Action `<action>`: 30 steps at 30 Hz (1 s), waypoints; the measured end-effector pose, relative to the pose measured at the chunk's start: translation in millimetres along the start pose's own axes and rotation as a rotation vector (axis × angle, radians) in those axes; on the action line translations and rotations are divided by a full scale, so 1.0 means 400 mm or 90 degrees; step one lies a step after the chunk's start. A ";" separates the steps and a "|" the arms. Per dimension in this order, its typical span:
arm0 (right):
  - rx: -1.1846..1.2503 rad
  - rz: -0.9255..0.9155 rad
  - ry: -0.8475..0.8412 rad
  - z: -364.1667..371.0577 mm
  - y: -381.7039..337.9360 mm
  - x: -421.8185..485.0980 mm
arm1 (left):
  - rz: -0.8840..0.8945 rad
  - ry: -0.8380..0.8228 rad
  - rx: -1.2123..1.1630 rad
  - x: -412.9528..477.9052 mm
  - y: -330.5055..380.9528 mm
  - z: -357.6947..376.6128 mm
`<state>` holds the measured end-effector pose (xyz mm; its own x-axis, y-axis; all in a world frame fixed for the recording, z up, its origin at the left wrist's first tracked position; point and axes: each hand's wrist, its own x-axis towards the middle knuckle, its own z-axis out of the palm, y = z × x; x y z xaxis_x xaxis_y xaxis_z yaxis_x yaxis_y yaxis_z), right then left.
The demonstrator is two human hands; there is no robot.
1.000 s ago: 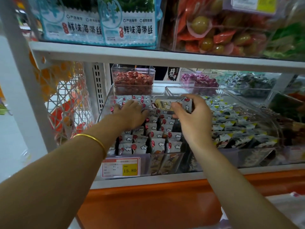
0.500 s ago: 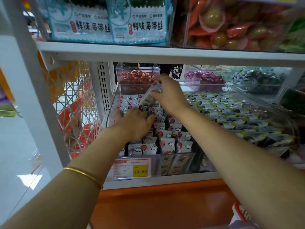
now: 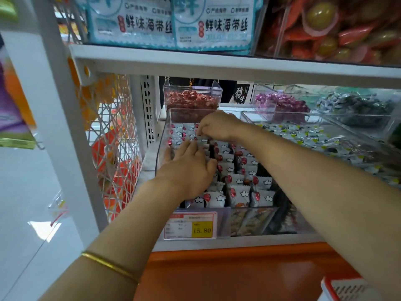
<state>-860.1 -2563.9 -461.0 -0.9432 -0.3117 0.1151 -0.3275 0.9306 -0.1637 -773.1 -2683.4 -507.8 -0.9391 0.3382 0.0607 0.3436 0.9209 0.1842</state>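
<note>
A clear plastic bin point(image 3: 161, 135) on a shop shelf holds rows of small white snack packets point(image 3: 240, 187) with red marks. My left hand point(image 3: 188, 164) lies flat on the packets in the bin's left rows, fingers straight and spread. My right hand point(image 3: 217, 126) reaches to the far end of the bin, its curled fingertips pinching a packet down among the back rows. That packet is mostly hidden under the fingers.
A second clear bin point(image 3: 314, 118) of green-marked packets sits to the right. Behind stand tubs of red sweets point(image 3: 192, 98) and purple sweets point(image 3: 282, 103). The upper shelf edge point(image 3: 217, 64) hangs close above. A price tag point(image 3: 191, 224) fronts the bin. White mesh point(image 3: 112, 148) hangs left.
My right hand carried a packet from the middle of the bin up and back, then lowered it into the far rows. My left hand slid a little farther in.
</note>
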 end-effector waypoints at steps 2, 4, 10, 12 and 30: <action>0.063 0.015 0.053 -0.013 0.006 0.010 | -0.004 -0.005 -0.009 -0.001 0.000 -0.001; 0.051 0.034 0.110 -0.013 0.015 0.027 | -0.008 -0.004 -0.018 -0.001 0.000 -0.001; -0.108 0.044 0.114 0.030 0.012 0.077 | -0.020 -0.001 -0.064 0.000 0.002 -0.006; -0.179 0.043 0.108 0.045 0.003 0.080 | -0.022 0.001 -0.073 0.001 0.002 -0.007; 0.013 0.058 0.207 0.006 -0.002 0.028 | -0.021 0.053 -0.124 -0.015 0.011 -0.034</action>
<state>-870.5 -2568.7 -462.0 -0.9023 -0.1459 0.4056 -0.2463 0.9468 -0.2072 -765.9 -2684.2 -494.0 -0.9499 0.2839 0.1308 0.3124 0.8738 0.3726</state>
